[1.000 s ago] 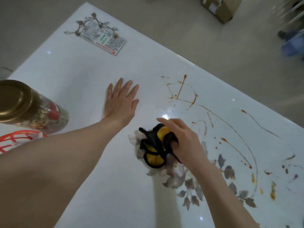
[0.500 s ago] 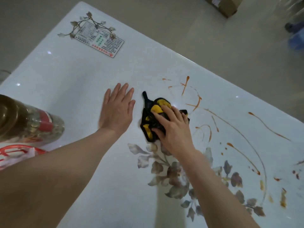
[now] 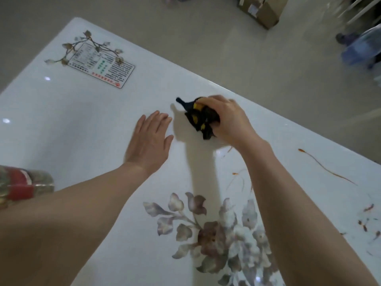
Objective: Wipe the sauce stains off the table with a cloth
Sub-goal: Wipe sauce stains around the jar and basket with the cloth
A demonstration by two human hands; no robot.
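Note:
My right hand (image 3: 228, 120) presses a crumpled black and yellow cloth (image 3: 199, 118) onto the white table (image 3: 86, 112), near its far edge. My left hand (image 3: 149, 141) lies flat on the table with fingers spread, just left of the cloth and holding nothing. Thin orange sauce stains (image 3: 325, 167) streak the table to the right of my right arm, and fainter smears (image 3: 239, 178) show beside my right forearm. Small sauce spots (image 3: 367, 219) dot the right edge.
A jar with a red label (image 3: 22, 185) stands at the left edge beside my left forearm. A printed card (image 3: 101, 66) lies at the far left corner. A flower print (image 3: 212, 230) decorates the table near me. A cardboard box (image 3: 261, 9) sits on the floor beyond.
My right hand has pushed the cloth away from me, from the flower print across the orange stains to near the far edge. The stains it crossed are mostly gone. My left hand stayed flat.

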